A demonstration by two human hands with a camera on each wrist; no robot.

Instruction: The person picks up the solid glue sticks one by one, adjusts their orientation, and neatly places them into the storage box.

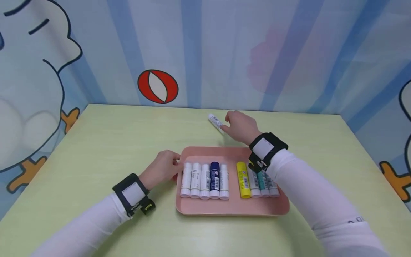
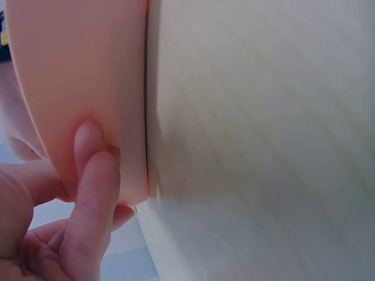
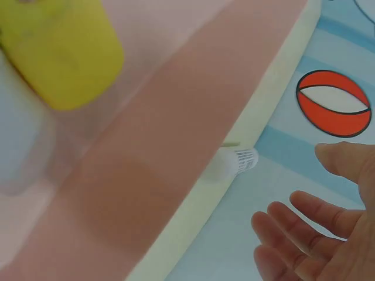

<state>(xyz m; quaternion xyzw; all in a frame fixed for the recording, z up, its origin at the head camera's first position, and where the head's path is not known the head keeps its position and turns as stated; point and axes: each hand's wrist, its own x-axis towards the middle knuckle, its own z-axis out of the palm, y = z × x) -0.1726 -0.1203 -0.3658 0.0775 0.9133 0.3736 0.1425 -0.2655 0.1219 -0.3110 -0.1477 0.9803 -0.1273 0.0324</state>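
A pink tray (image 1: 205, 207) carries two rows of glue sticks. On its left side stand several white glue sticks (image 1: 196, 180) and a dark blue one (image 1: 214, 180); a yellow glue stick (image 1: 243, 180) heads the right row, beside white ones and a teal one (image 1: 263, 184). My left hand (image 1: 163, 165) grips the tray's left edge, fingertips (image 2: 91, 143) against the outer wall. Behind the tray, a single white glue stick (image 1: 216, 122) lies tilted on the table. Beside it is my right hand (image 1: 241, 126), thumb and fingers spread apart with nothing between them in the right wrist view.
The pale yellow-green table (image 1: 128, 132) ends at a blue striped backdrop (image 1: 218, 53) printed with a red and white ball (image 1: 158, 86) and cartoon figures. My right forearm (image 1: 308, 192) passes over the tray's right edge and partly covers the right row.
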